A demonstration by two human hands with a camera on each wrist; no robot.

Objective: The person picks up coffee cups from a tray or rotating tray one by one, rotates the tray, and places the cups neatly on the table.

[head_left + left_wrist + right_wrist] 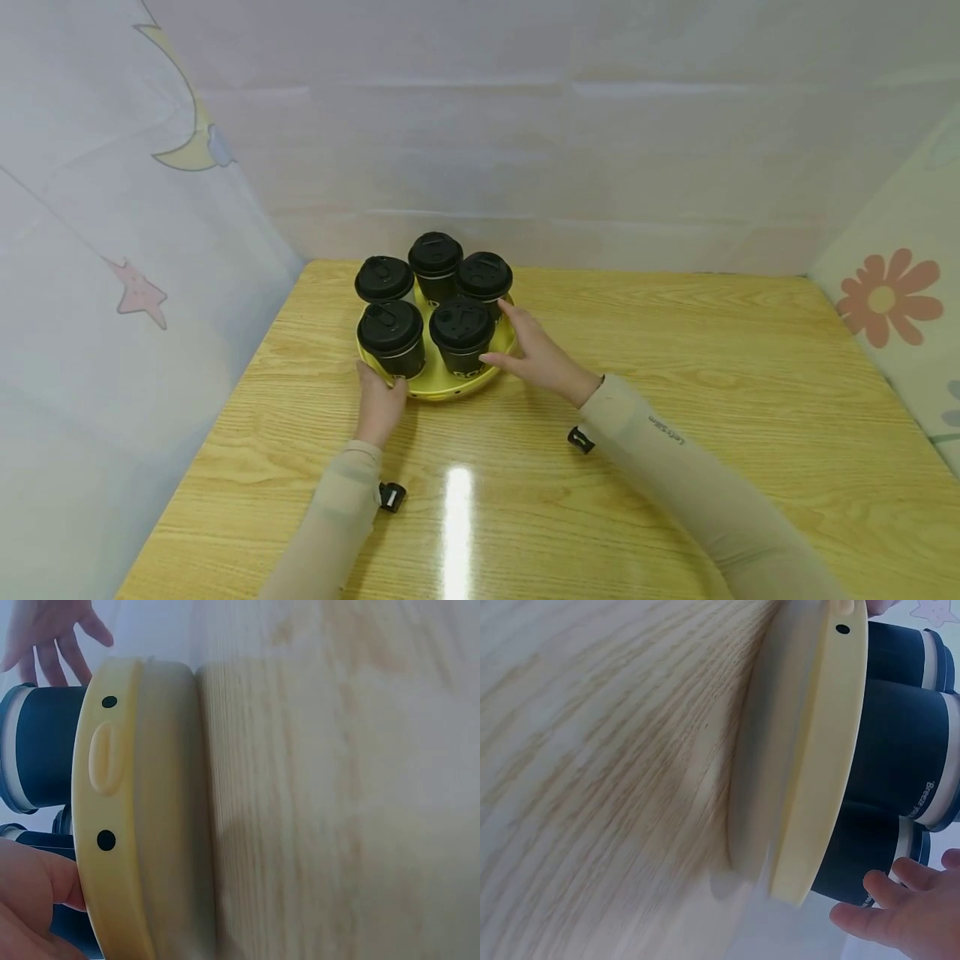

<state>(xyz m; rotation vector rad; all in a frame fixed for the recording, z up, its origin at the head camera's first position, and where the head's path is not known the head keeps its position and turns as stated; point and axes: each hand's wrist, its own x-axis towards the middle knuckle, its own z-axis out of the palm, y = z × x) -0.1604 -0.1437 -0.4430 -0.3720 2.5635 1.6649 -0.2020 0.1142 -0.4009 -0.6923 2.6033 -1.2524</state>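
A round yellow tray (438, 390) sits on the wooden table and carries several black lidded paper cups (405, 360). My left hand (380, 406) is at the tray's front-left edge, its thumb right at the rim beside the front-left cup; its other fingers are mostly hidden. On the tray's right side, my right hand (542, 357) has its fingers spread and the thumb apart, near the front-right cup (463, 333) and the one behind it. The right wrist view shows its fingertips (847, 921) close to a dark cup (855, 851), overlapping it.
The wooden table (675, 433) extends right and forward of the tray. A pale cloth backdrop (525, 158) stands close behind the rear cups, and another hangs along the left edge. Small black devices (392, 497) sit at both wrists.
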